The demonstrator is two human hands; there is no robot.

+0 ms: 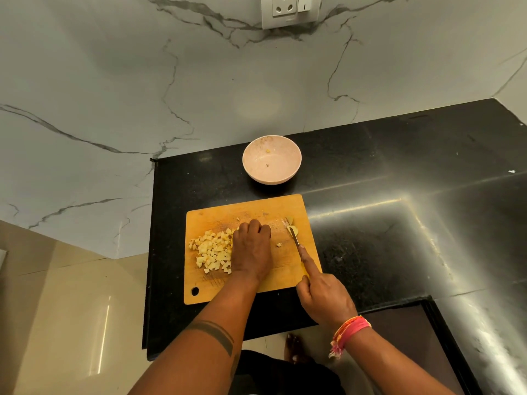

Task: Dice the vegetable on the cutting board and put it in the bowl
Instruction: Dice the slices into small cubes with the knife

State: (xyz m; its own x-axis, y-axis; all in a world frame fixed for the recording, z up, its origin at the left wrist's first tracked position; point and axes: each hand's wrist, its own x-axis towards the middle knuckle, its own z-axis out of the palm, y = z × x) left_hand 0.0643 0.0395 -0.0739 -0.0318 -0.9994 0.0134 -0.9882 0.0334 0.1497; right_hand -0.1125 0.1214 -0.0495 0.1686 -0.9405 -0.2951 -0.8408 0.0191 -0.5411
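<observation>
Board at centre, bowl behind it on the counter

The cutting board (251, 249) lies mid-frame on the counter (399, 223); diced pieces (212, 250) lie on its left part, the left hand (251, 249) beside them, the knife (296, 240) at right, the bowl (271, 159) above, the socket (291, 10) at top.

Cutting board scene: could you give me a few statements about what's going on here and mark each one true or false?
1. The diced pieces lie heaped on the left part of the cutting board. True.
2. The pink bowl is full of diced vegetable. False: it holds only a scrap or two.
3. The right hand holds a knife whose tip is at an uncut piece. True.
4. The left hand holds the bowl. False: it rests on the board beside the dice.
5. The bowl stands on the cutting board. False: it stands on the black counter beyond the board.
</observation>
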